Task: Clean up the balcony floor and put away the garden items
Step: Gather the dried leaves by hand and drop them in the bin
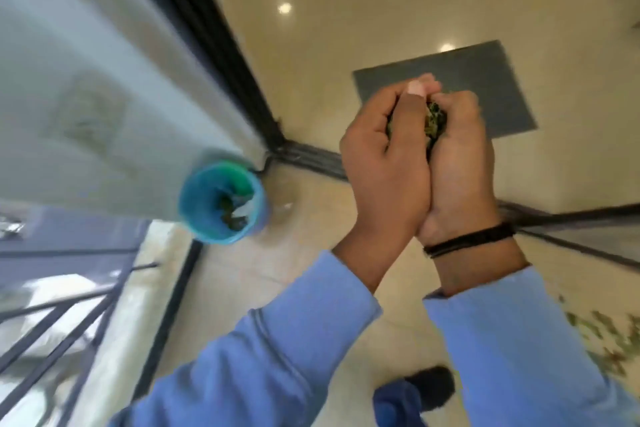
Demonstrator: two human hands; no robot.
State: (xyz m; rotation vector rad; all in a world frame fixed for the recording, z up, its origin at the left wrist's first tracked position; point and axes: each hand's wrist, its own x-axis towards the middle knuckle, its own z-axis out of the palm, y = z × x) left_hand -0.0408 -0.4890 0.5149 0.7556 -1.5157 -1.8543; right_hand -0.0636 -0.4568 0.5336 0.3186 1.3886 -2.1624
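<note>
Both hands pressed together in front of chest, cupped round a clump of leaves (434, 120). Left hand (381, 163) fingers curled in tight, thumb up at the top; right hand (460, 166) fingers curled over the clump from the other side, heels of the palms touching. Leaves green and dark, only a bit visible in the gap between the two hands, rest hidden. Black band (471, 239) on right wrist, blue sleeves (277, 340) on both arms.

Blue bucket (221, 203) on the floor left of the hands, well apart, standing in the corner by the dark door frame (221, 45); some green scraps and pale bits inside it. More loose leaves (602, 333) scattered on the beige floor (311, 288) at lower right, near the right sleeve. Grey mat (485, 80) on the shiny floor beyond the door track, behind the hands. Dark railing (62, 322) at lower left. Dark shoe (433, 388) at bottom edge. Frame motion-blurred, fine detail unclear
</note>
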